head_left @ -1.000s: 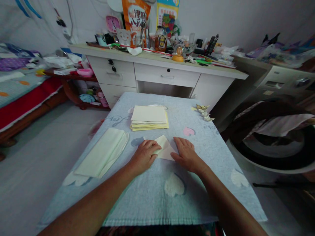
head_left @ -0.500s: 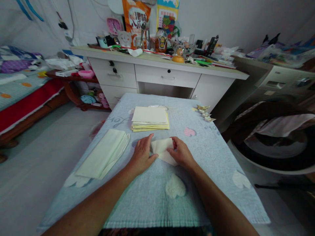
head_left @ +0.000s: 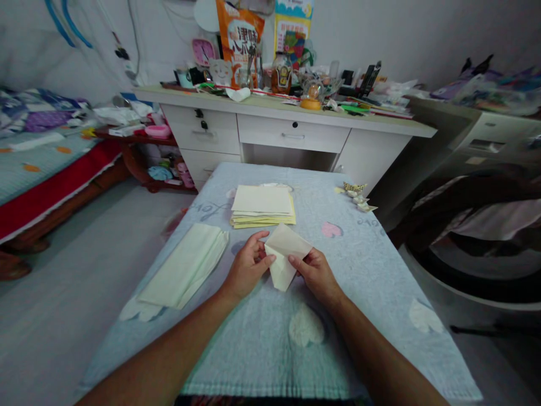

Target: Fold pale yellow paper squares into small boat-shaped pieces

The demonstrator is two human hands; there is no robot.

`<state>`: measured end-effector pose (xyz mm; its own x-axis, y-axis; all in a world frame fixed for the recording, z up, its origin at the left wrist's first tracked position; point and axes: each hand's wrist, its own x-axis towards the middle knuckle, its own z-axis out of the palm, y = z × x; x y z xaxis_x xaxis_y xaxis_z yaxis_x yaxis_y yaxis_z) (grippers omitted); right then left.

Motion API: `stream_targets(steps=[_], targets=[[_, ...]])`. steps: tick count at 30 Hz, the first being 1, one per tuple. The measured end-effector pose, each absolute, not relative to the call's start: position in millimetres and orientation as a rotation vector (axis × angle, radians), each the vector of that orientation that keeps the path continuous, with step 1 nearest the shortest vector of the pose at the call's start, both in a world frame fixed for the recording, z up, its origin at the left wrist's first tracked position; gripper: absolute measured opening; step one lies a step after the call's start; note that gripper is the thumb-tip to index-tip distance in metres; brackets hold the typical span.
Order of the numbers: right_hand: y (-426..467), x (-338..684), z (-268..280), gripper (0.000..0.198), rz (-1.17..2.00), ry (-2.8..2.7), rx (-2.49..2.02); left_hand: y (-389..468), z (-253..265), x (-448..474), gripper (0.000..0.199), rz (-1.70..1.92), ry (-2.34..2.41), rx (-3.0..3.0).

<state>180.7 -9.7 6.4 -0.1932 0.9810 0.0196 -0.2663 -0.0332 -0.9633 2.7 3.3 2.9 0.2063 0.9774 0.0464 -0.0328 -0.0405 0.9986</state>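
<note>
Pinching a folded cream paper at opposite edges, thumbs on top: both hands, partly curled.

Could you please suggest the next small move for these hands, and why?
I would probably press the folded paper flat against the cloth, since the left hand and right hand hold it at opposite sides, thumbs on top, and a crease shows between its upper and lower parts.
</note>
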Motion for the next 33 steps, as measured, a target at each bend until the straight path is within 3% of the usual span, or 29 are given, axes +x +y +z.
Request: stream_targets(steps=[8,22,26,33], targets=[[-12,195,16,0.025,1.415,-1.182,-1.010,3,9,-2,0.045,1.016,0.941,1.224],[-5,208,29,0.045,1.747,-1.168,-0.953,2,13,-3,0.034,0.922,0.921,1.295],[-3,203,27,0.044,1.720,-1.161,-0.977,2,10,-3,0.038,0.899,0.958,1.318],[-4,197,15,0.036,1.541,-1.264,-1.057,2,12,-1,0.024,0.927,1.076,1.365]])
